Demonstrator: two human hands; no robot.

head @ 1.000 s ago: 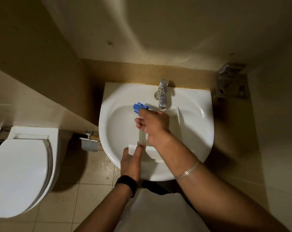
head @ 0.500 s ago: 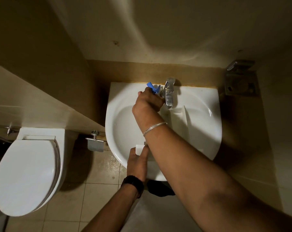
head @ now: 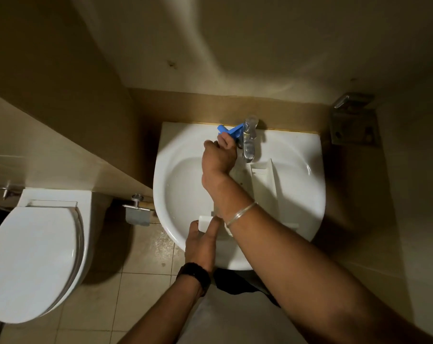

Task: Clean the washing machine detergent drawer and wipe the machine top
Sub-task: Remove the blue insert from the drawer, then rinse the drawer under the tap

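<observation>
Right forearm (head: 272, 234) covers the middle of the detergent drawer (head: 266, 184); its front end shows only in part. Toilet (head: 34, 264) cut off at left edge. Blue insert (head: 229, 131) partly hidden in right hand (head: 219, 160).

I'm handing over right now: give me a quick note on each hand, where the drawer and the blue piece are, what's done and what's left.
Left hand: grips the near end of the white detergent drawer, which lies in the sink.
Right hand: holds the blue insert at the sink's back rim, beside the tap.
Done: drawer is out and in the sink, insert removed.
Left: no water visibly running; rinse the drawer and insert, refit, wipe the machine top (out of view).
</observation>
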